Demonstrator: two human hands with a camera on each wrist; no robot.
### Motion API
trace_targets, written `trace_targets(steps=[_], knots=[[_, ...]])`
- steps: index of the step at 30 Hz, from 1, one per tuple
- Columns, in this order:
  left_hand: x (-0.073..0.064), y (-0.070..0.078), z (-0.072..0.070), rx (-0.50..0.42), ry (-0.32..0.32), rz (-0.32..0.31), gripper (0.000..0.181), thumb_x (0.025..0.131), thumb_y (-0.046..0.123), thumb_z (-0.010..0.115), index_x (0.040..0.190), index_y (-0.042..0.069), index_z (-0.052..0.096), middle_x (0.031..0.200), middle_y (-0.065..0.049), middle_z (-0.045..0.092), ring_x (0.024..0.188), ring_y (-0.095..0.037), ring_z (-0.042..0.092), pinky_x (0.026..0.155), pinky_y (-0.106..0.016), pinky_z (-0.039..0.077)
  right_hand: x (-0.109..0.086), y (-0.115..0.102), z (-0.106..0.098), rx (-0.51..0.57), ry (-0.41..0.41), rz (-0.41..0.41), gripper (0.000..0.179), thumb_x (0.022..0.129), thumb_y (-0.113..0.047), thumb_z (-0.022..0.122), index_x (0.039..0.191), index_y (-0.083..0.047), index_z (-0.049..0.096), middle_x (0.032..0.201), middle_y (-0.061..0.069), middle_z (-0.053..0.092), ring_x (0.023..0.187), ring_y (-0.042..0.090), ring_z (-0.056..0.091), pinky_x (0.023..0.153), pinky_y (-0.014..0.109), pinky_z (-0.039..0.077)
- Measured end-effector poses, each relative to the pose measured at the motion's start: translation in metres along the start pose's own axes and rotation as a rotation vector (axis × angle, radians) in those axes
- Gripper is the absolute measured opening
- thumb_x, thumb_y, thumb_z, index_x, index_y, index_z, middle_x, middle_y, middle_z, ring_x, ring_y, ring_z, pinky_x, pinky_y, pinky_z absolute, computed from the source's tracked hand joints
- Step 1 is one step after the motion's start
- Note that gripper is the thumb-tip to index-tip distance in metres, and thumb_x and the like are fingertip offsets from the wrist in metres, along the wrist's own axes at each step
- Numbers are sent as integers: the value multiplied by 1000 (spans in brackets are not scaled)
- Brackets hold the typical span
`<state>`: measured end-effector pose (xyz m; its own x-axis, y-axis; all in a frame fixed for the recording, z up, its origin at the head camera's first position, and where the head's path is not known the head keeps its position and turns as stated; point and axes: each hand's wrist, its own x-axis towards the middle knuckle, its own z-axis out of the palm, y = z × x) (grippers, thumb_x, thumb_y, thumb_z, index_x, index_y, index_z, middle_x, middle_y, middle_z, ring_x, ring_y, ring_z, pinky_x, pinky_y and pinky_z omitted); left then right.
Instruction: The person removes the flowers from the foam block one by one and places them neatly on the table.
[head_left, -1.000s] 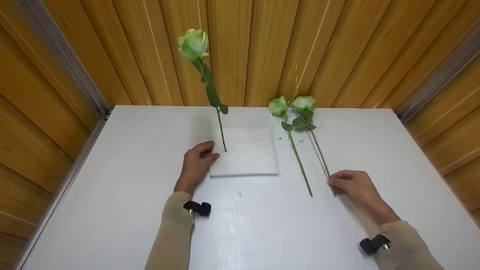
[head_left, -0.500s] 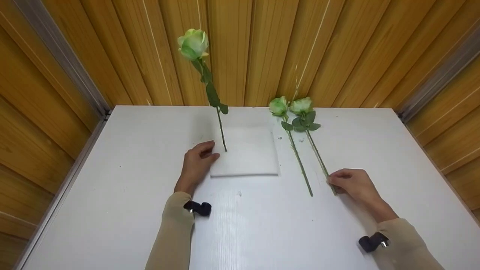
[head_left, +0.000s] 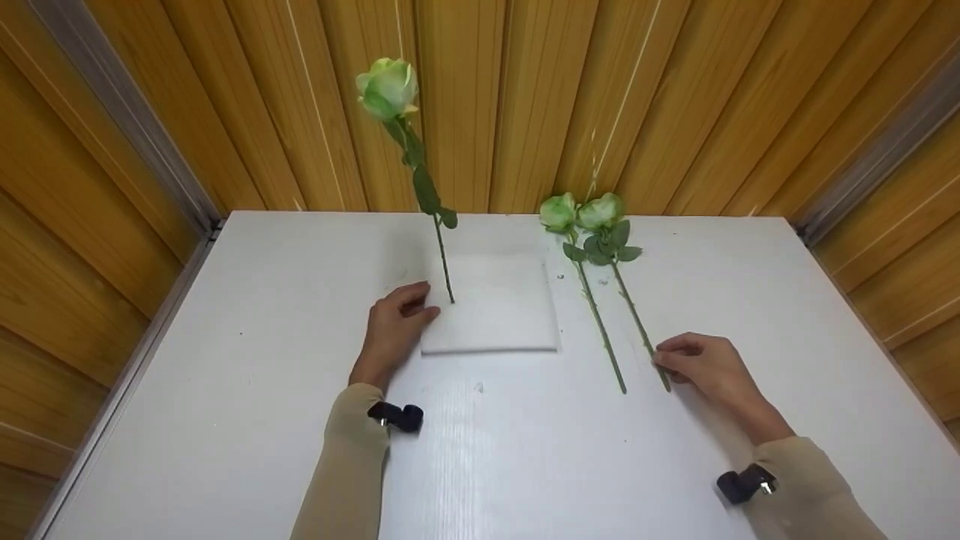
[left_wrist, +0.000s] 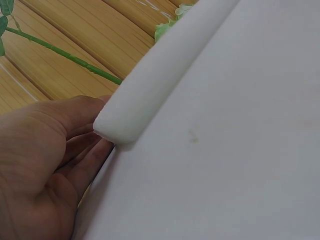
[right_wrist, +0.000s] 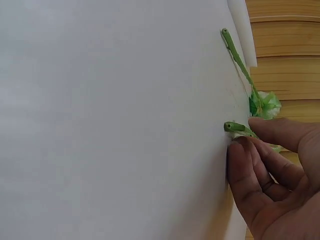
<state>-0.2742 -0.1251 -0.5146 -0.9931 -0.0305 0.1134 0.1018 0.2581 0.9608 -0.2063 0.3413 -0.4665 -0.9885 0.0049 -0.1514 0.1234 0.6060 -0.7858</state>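
Observation:
A white foam board [head_left: 491,307] lies flat, and one pale green rose [head_left: 388,90] stands in it, leaning left. My left hand [head_left: 394,326] holds the board's left edge with bent fingers, its thumb over the rim; part of those fingers is hidden behind the foam [left_wrist: 145,100] in the left wrist view. Over on the right, my right hand [head_left: 705,367] pinches the lower stem of a second rose [head_left: 601,212] between thumb and fingers. That stem's cut end [right_wrist: 230,126] pokes out from the fingertips in the right wrist view. A third rose [head_left: 559,213] lies just left of it.
Everything rests on a white table [head_left: 262,450]. Wood-grained panels [head_left: 465,105] rise behind its far edge and on both sides. The two lying blooms meet near the back edge. Small black cameras sit on both sleeves.
The rose in my right hand has rolled and its bloom has shifted slightly left, towards the other lying rose. The right hand has edged up and left a little. The left hand stays put.

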Motion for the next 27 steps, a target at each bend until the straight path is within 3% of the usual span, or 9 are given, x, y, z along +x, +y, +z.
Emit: trace_targets(steps=[10, 15, 27], knots=[[0, 1, 0, -26, -9, -20, 46, 96, 10, 81, 140, 4, 69, 141, -7, 66, 126, -22, 64, 107, -33, 52, 3, -17, 0, 27, 113, -99, 34, 101, -17, 75, 127, 6, 72, 112, 17, 75, 93, 15, 74, 78, 20, 60], [1, 1, 1, -21, -5, -21, 45, 96, 8, 81, 139, 3, 70, 141, -7, 66, 126, -22, 64, 107, -33, 52, 8, -29, 9, -29, 146, -156, 33, 102, -24, 76, 125, 0, 75, 112, 12, 77, 98, 13, 69, 79, 16, 55], [1, 0, 0, -25, -5, -25, 46, 95, 9, 81, 139, 3, 69, 141, -8, 65, 127, -23, 63, 108, -34, 52, 25, -62, 44, 56, 129, -236, 31, 100, -21, 78, 123, 0, 76, 112, 11, 76, 98, 13, 68, 81, 16, 54]])
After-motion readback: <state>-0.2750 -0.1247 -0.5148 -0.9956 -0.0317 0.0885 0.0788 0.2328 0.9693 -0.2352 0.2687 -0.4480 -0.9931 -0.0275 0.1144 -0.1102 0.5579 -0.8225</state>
